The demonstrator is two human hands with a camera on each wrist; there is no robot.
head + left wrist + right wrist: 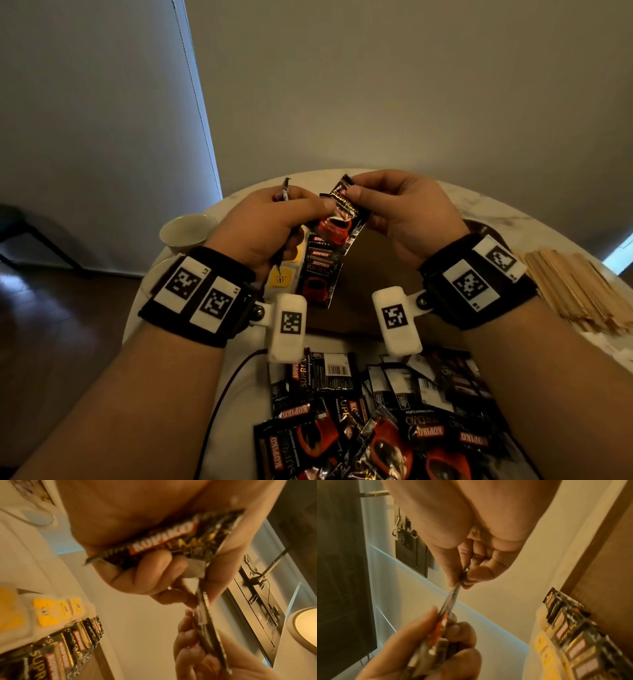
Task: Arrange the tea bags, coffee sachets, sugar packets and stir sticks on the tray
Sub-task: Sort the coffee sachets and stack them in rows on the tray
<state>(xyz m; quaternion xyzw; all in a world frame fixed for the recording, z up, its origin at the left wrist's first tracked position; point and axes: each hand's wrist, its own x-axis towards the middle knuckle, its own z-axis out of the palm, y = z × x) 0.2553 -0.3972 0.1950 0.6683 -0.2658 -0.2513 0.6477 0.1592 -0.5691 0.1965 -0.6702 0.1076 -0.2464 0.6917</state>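
Observation:
Both hands are raised over the brown tray (363, 274). My left hand (308, 205) grips a small stack of black-and-red coffee sachets (171, 543) in its curled fingers. My right hand (356, 192) pinches the top edge of one coffee sachet (342, 219), and the left thumb touches that sachet too. In the right wrist view this sachet (453, 597) shows edge-on between both hands. On the tray's left part lie a row of overlapping coffee sachets (320, 270) and, beside them, yellow tea bags (281, 279).
A loose pile of coffee sachets (376, 411) lies on the round white table nearest me. Wooden stir sticks (575, 291) are heaped at the right. A white bowl (188, 229) stands at the left, and a dark dish (479, 226) behind my right wrist.

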